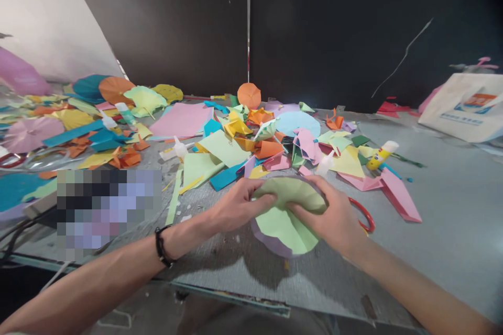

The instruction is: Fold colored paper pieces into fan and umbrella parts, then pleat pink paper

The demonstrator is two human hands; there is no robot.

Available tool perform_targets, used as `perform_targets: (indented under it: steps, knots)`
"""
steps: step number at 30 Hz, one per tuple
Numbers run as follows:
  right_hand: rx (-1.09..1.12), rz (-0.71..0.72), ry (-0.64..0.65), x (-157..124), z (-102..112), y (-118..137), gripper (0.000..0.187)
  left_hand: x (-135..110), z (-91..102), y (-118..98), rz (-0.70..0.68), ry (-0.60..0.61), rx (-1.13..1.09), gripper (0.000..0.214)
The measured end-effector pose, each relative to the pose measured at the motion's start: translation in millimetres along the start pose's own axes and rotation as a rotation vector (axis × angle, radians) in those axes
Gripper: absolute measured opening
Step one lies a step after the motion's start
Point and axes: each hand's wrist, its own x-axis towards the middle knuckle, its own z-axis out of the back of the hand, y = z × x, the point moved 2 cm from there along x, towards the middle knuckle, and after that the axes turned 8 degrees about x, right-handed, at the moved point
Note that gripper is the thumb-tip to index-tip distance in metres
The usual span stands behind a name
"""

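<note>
Both hands hold a round, pleated paper piece (288, 225), pale green on its face with purple paper showing along the rim. My left hand (238, 205) pinches its left side, thumb on the green face and fingers behind. On the opposite side, my right hand (336, 217) grips it the same way, the two thumbs pressing near a fold in the middle. The disc is tilted just above the grey table, casting a shadow. Beside my right hand lies a red scissor handle (368, 215), partly hidden. Folded coloured papers (223, 147) are heaped beyond the disc.
Glue bottles (179, 148) and a yellow glue stick (381, 155) lie among the scraps. Paper umbrellas (117, 90) crowd the back left. A white bag (466, 107) stands at the far right. Dark panels (334, 31) rise behind the table. A blurred-out patch covers something at left.
</note>
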Motion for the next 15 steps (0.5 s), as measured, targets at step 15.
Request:
perform_targets:
  steps: [15]
  knots:
    - [0.454, -0.187, 0.063, 18, 9, -10, 0.041, 3, 7.3, -6, 0.057, -0.214, -0.200, 0.029]
